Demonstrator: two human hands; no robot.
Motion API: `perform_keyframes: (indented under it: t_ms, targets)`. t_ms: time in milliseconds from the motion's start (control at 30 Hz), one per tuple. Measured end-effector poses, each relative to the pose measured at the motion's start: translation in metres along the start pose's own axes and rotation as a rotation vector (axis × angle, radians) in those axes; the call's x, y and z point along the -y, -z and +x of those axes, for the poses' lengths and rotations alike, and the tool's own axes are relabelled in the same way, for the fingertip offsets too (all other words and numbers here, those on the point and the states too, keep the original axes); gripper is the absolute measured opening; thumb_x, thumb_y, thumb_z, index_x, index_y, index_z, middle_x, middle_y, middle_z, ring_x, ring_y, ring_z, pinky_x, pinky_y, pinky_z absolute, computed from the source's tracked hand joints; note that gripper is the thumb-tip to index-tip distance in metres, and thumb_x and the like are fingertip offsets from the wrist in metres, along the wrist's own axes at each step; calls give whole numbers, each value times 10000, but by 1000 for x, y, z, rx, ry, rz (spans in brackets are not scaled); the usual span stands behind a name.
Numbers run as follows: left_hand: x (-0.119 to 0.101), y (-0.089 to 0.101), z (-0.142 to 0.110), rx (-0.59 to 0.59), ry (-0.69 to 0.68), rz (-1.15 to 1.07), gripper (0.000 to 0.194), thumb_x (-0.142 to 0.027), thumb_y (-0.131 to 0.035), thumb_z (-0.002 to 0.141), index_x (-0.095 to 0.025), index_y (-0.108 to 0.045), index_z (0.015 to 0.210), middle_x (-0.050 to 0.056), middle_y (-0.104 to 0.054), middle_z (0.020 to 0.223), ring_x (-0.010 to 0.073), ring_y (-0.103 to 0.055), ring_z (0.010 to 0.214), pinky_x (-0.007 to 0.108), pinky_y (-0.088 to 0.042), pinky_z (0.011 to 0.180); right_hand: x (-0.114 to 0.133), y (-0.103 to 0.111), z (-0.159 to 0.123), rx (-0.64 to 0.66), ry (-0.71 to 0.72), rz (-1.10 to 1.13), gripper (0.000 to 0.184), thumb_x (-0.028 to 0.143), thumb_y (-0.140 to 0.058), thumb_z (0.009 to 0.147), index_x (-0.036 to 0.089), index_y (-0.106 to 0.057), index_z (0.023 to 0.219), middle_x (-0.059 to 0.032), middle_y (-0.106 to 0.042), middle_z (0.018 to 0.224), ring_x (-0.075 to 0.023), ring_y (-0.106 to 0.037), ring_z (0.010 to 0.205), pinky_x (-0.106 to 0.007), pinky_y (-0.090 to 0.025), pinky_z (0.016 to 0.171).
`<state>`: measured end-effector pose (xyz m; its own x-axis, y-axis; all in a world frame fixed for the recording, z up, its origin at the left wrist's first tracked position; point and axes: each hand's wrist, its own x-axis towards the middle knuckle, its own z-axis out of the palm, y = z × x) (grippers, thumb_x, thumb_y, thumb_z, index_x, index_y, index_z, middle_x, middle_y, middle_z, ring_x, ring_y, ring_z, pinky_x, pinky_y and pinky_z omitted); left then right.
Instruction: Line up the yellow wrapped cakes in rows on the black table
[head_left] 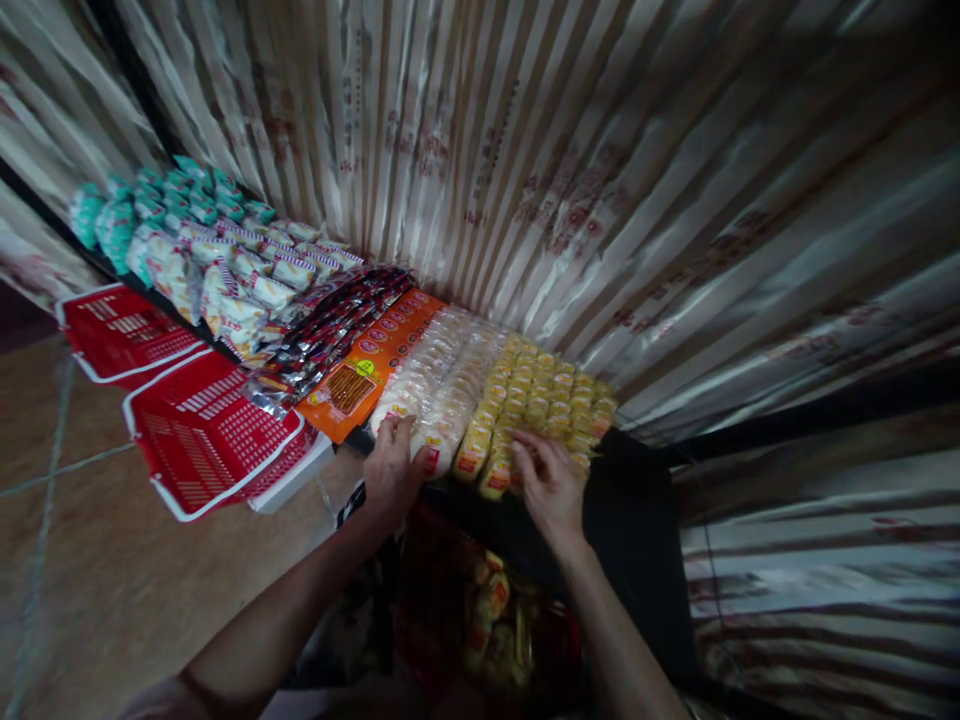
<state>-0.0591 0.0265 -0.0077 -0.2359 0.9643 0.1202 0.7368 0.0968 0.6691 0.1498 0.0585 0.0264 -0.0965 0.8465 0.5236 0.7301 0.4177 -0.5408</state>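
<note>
Rows of clear packets with white contents [442, 375] lie on a black shelf [630, 510]. My left hand [391, 468] rests against their front ends, thumb and fingers apart. To the right are tight rows of small yellow packets [536, 390]. My right hand [551, 488] is over the front of these rows, fingers bent and thumb a little away from them. Nothing lifted shows in either hand, though the undersides of the fingers are hidden. Left of the white packets lies an orange snack bag [349, 390]. Below the shelf, in shadow, a dark red container [420, 590] holds more yellow packets.
Dark shiny packets [330, 325], white striped bags [240, 285] and green bags [180, 195] continue along the shelf to the left. Two red baskets [217, 430] with white rims stand below it on the tiled floor. A pleated printed curtain [525, 170] hangs behind.
</note>
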Motion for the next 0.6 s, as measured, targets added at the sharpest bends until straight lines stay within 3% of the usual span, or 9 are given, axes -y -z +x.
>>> perform_keyframes:
  t_ms: [100,233,600]
  targets:
    - [4,-6,-1,35,-2,45,456,-297,-490,847,-159,-416,1275,105,-506,1223,227,-514,1114,331,-453,931,17,-19,-11,163,110,-23,251,318,-453,905,211,-666,984,-59,-671,919,-182,-595,870,-337,-480,819]
    - [7,-11,-1,36,-23,100,476,-304,-483,857,-121,-389,1285,126,-524,1196,237,-515,1120,332,-443,938,29,-40,-23,289,140,-123,284,292,-426,919,211,-640,1088,-67,-653,1022,-195,-569,951,-339,-477,864]
    - [4,-4,3,84,-23,63,261,-293,-487,860,-163,-487,1086,73,-576,1034,188,-598,940,268,-490,767,40,-58,-21,371,117,-379,353,274,-411,919,242,-564,1236,-45,-573,1267,-236,-555,1064,-373,-475,900]
